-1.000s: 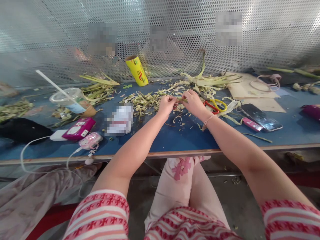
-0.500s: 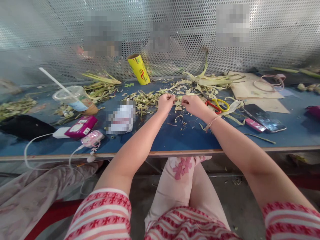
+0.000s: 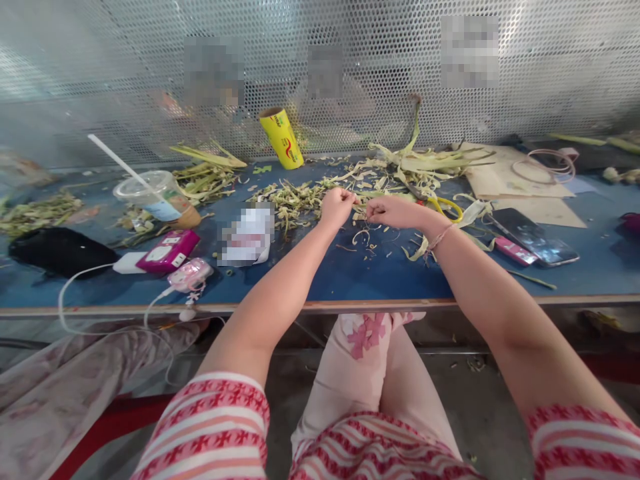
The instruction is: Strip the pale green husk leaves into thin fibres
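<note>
My left hand (image 3: 339,205) is closed in a pinch above a heap of pale green plant scraps (image 3: 297,200). Whatever its fingertips hold is too small to name. A short gap to the right, my right hand (image 3: 393,211) is curled shut, palm down, over the blue tabletop (image 3: 380,283); its fingers hide anything inside. Just behind the right wrist lie scissors with yellow and red handles (image 3: 450,208), partly covered by the arm. Long peeled plant strips (image 3: 425,160) lie beyond that hand, and small curled peelings lie on the table below both hands.
A yellow cardboard tube (image 3: 283,139) leans near the perforated metal panel (image 3: 370,40). At left are a lidded plastic cup (image 3: 160,200), a magenta box (image 3: 169,251), a black pouch (image 3: 60,252) and a white cable. At right lie a phone (image 3: 535,237) and brown cardboard (image 3: 515,177).
My right hand has drawn slightly to the right, widening the gap between the hands. The left hand keeps its pinch. The whole view has shifted a little.
</note>
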A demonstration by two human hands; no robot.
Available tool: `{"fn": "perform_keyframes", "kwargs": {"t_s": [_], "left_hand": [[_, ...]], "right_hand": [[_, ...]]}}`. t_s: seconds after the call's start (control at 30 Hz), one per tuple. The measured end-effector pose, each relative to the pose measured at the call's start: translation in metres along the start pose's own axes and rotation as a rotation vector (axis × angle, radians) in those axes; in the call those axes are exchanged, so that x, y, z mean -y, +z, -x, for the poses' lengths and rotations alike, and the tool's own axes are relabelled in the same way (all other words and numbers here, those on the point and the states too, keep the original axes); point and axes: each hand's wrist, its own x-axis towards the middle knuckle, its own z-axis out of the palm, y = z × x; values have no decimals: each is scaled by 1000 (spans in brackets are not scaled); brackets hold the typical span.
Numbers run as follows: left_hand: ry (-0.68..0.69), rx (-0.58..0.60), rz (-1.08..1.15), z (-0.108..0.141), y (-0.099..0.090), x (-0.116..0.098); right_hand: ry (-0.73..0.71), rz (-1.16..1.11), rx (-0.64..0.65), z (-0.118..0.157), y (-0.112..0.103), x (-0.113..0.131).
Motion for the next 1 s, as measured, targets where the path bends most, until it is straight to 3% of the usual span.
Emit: {"fn": "perform_keyframes", "kwargs": {"t_s": [0.2,0.3,0.37,0.6,0.9,1.0], "left_hand": [[-152,166,473,4,-8,-7],[-153,351,666,8,-14,-15],[-159,416,751,11,-18,-19],[-154,463,782,16,-20,-24],[-96,405,729,19,-7,-24],[-113,328,733,17,-6,-23]], "right_hand": [[218,-6,-210,-6,4,-9],[237,-122,-262,-9,6,-8],[232,-267,-298,-8,4,-5],[284,-810,-227,4,-6,6],[238,-954,-136,3,0,8],[231,-927,-130,2,2,8]]}}
